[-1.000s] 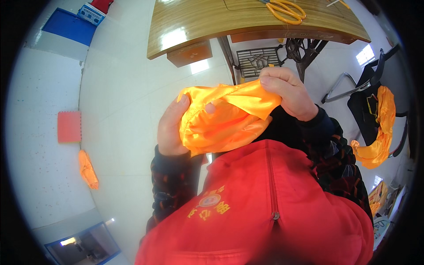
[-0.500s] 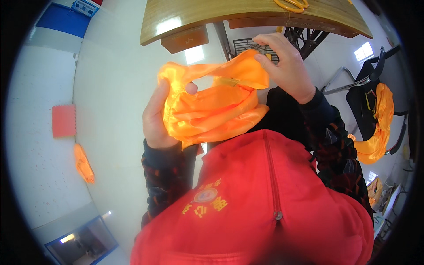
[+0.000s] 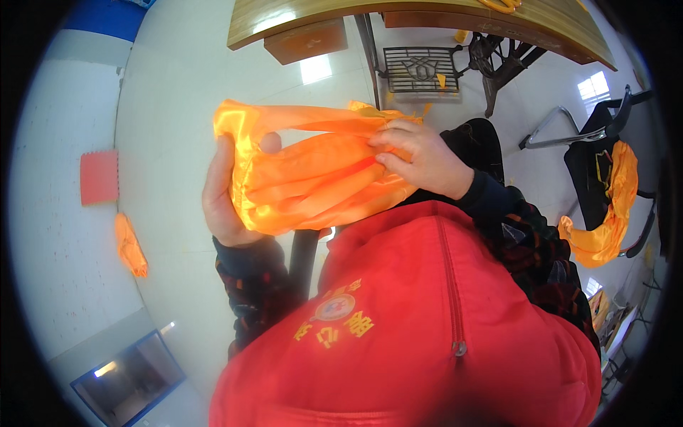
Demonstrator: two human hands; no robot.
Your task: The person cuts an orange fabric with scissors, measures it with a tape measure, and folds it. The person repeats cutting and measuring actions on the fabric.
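Observation:
A shiny orange satin cloth (image 3: 313, 174), gathered in several loose folds, hangs in front of my red apron. My left hand (image 3: 223, 199) is closed around its left end, the thumb tip showing through a gap between the top fold and the rest. On the right end, my right hand (image 3: 430, 158) grips the cloth with bent fingers and the thumb pressed against the folds. The cloth is stretched sideways between both hands, with its upper strip apart from the lower folds. Part of the left hand's fingers is hidden behind the fabric.
Ahead stands a wooden table (image 3: 420, 11) with an iron treadle (image 3: 421, 69) below. At right, a black chair (image 3: 587, 181) carries another orange cloth (image 3: 617, 192). Along the left wall lie a red pad (image 3: 99, 178) and an orange cloth bundle (image 3: 129, 245).
My right hand has come down and inward from the cloth's upper edge to its right-side folds. My left hand has shifted left, drawing the cloth wider. The view has tilted slightly.

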